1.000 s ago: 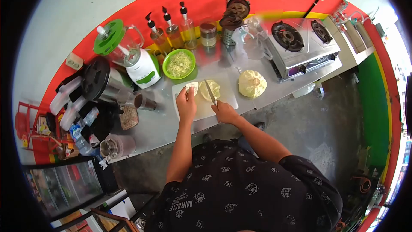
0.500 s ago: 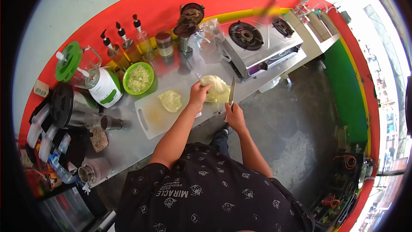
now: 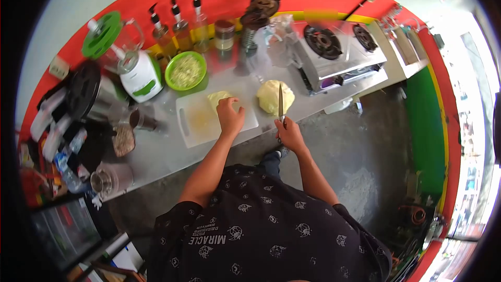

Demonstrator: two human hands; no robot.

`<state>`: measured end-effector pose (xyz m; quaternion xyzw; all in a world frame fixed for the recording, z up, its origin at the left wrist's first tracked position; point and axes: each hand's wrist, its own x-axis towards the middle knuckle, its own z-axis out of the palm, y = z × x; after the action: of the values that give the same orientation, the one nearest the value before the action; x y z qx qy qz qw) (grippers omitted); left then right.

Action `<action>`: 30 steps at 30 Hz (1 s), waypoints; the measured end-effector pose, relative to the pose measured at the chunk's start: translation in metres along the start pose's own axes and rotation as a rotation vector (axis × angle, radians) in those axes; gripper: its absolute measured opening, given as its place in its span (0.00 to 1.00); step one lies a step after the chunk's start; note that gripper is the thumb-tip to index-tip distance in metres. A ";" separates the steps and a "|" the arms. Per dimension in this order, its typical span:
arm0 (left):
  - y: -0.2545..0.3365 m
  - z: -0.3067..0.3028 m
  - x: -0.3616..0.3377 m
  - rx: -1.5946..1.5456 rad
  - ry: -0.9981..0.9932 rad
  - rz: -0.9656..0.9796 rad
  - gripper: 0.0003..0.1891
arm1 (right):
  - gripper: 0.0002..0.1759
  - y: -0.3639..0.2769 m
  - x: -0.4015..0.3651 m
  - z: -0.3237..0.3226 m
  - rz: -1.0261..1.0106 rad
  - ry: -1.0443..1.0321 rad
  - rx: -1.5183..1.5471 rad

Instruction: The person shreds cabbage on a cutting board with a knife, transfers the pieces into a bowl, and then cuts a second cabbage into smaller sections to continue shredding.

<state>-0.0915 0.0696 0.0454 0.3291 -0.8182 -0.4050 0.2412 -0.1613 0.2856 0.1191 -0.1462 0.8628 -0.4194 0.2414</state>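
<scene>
I watch remotely: over the board [image 3: 197, 128], the left hand [image 3: 230, 117], thumb apart from bent fingers, partly hides a cabbage piece [image 3: 215, 97]. Just right of the board sits a cabbage head [image 3: 269, 99]; the right hand [image 3: 290, 135] grips a knife [image 3: 281, 105] around the handle near the counter [image 3: 156, 146] edge.

Silver metal counter [image 3: 162, 149], contents left to right
White-and-green plastic blender [image 3: 136, 75] at left; round lime-green plastic bowl [image 3: 182, 88] to its right, pale-green shreds [image 3: 186, 70] inside; rectangular white cutting board [image 3: 201, 122] before the bowl, pale-green cabbage piece [image 3: 216, 97] on it; round pale-green cabbage [image 3: 269, 99] right of board; silver metal two-burner stove [image 3: 348, 55] farther right, behind.
</scene>
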 end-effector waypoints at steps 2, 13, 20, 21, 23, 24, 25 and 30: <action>-0.012 -0.022 -0.015 0.182 0.052 0.107 0.19 | 0.20 -0.005 0.008 0.014 -0.044 -0.064 -0.042; -0.065 -0.095 -0.036 0.309 0.074 0.017 0.22 | 0.21 -0.038 0.031 0.109 -0.284 -0.427 -0.250; -0.068 -0.080 -0.035 0.143 0.083 0.092 0.16 | 0.23 -0.040 0.034 0.119 -0.409 -0.334 -0.537; -0.065 -0.075 -0.036 0.183 0.065 0.106 0.14 | 0.23 -0.040 0.032 0.120 -0.409 -0.321 -0.580; -0.063 -0.068 -0.040 0.219 0.046 0.111 0.14 | 0.23 -0.040 0.030 0.123 -0.406 -0.308 -0.619; -0.061 -0.068 -0.042 0.253 0.027 0.117 0.15 | 0.23 -0.041 0.028 0.124 -0.414 -0.296 -0.633; -0.061 -0.069 -0.043 0.273 -0.002 0.115 0.18 | 0.22 -0.041 0.025 0.125 -0.420 -0.284 -0.646; -0.059 -0.072 -0.045 0.275 -0.021 0.158 0.22 | 0.21 -0.041 0.020 0.130 -0.403 -0.253 -0.694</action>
<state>0.0063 0.0393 0.0310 0.2893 -0.8918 -0.2724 0.2163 -0.1055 0.1669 0.0767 -0.4351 0.8706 -0.1216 0.1948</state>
